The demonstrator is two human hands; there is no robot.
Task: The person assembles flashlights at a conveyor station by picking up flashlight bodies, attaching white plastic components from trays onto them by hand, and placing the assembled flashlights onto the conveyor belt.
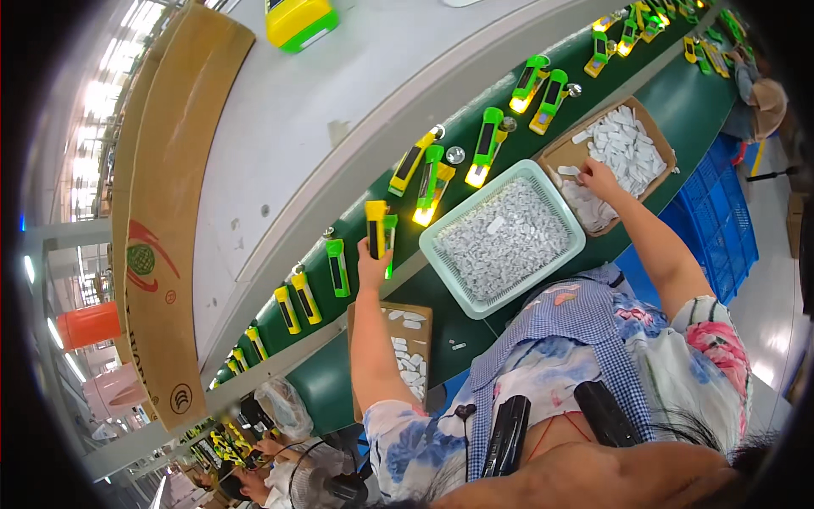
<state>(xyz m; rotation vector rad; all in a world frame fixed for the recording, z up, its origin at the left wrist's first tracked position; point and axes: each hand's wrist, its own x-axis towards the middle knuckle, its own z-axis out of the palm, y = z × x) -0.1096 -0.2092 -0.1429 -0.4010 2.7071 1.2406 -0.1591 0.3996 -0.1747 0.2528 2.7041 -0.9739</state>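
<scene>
My left hand [373, 265] is closed around a yellow lamp with a dark panel [376, 222], held upright over the green conveyor belt. Right behind it stands a green lamp [390, 242], partly hidden; I cannot tell if my fingers touch it. My right hand [599, 180] pinches a small white plastic piece [569, 170] above a cardboard box [553, 158] of similar white pieces [626, 148]. Between my hands sits a pale green plastic basket [434, 240] full of tiny white parts [509, 237].
More yellow and green lamps [485, 140] line the belt [356, 204], several lit. A second box of white pieces [409, 360] lies below my left forearm. Blue crates [721, 216] stand at right. Other people [314, 483] sit at lower left and far right.
</scene>
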